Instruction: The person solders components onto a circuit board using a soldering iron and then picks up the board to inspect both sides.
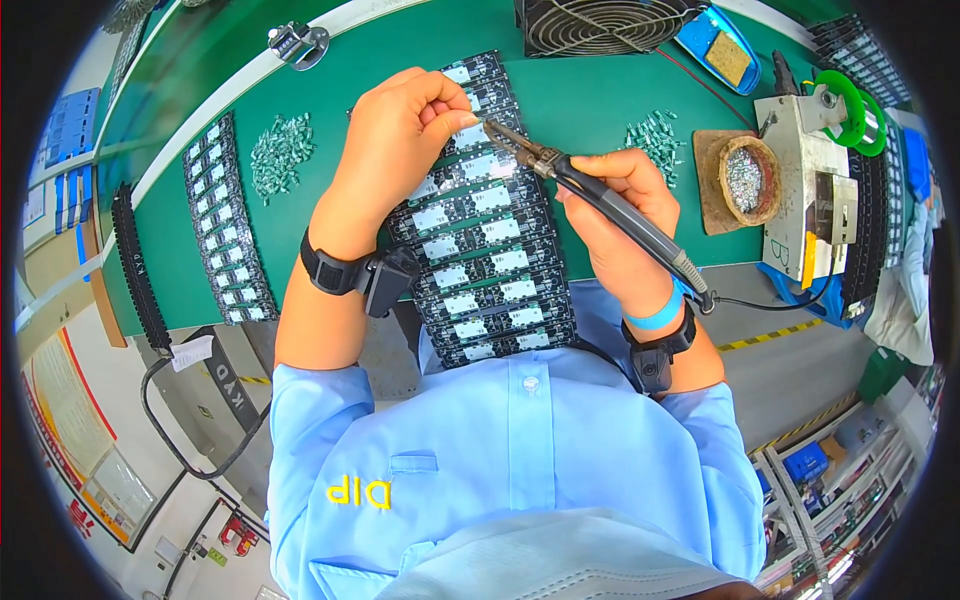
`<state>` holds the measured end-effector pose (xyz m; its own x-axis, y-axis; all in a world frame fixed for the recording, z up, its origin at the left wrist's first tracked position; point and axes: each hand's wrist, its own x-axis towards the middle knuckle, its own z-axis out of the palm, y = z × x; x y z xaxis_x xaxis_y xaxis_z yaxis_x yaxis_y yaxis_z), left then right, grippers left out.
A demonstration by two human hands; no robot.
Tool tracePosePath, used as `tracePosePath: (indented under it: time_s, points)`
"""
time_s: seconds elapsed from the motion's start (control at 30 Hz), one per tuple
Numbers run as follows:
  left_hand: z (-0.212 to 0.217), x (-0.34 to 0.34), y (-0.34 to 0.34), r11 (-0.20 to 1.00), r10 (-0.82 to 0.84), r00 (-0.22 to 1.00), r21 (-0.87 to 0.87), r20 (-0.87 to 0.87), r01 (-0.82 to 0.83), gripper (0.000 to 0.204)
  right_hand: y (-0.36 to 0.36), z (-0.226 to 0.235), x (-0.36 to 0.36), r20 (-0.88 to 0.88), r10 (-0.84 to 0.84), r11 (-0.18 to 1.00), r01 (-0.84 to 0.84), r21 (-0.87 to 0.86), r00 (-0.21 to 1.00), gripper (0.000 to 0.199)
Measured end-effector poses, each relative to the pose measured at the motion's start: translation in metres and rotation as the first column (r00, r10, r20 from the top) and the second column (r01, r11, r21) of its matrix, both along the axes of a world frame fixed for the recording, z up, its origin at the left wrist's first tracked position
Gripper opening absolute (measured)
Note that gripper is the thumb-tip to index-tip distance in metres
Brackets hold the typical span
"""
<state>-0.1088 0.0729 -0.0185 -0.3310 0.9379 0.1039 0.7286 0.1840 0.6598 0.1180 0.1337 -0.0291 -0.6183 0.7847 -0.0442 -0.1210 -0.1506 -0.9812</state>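
A long panel of black circuit boards (487,232) with white patches runs from the middle of the green bench toward my body. My left hand (388,140) is over its far left part, thumb and fingers pinched together. Whatever they hold is too small to make out. Wrapped round the dark handle of a soldering iron (612,203), my right hand (622,262) is at the panel's right side. The iron's metal tip points left over the panel, close to my left fingertips. Whether the tip touches a board cannot be told.
Piles of small greenish parts lie left (281,156) and right (655,143). Another board panel (229,220) is at left. At right stand a round cup (768,182), a metal-cased unit (790,235) and a green spool (838,92). A fan (610,25) and a blue tray (692,38) sit behind.
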Motion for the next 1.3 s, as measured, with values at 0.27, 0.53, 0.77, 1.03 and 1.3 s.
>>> tracePosePath:
  time_s: [0.27, 0.53, 0.77, 1.03, 1.3]
  points:
    - [0.000, 0.000, 0.000, 1.000, 0.001, 1.000, -0.005, -0.003, -0.001, 0.012, 0.000, -0.001, -0.003, -0.004, -0.011, 1.000, 0.011, 0.000, 1.000, 0.025]
    - [-0.001, 0.001, 0.002, 1.000, -0.004, 1.000, 0.003, 0.002, 0.004, 0.011, -0.001, 0.000, 0.009, -0.031, -0.142, 0.985, 0.144, 0.092, 0.989, 0.022]
    - [-0.001, 0.001, 0.000, 0.999, 0.003, 1.000, 0.044, 0.022, -0.004, 0.012, -0.006, -0.003, 0.074, 0.013, -0.440, 0.813, 0.392, 0.430, 0.898, 0.029]
    - [-0.001, -0.002, -0.001, 0.999, -0.006, 0.999, 0.037, 0.050, 0.005, 0.012, -0.011, -0.023, 0.122, 0.083, -0.655, 0.700, 0.562, 0.440, 0.751, 0.028]
    - [-0.002, -0.002, -0.003, 1.000, 0.017, 0.998, 0.004, 0.068, -0.018, 0.012, -0.009, -0.017, 0.118, 0.017, -0.646, 0.716, 0.598, 0.360, 0.763, 0.027]
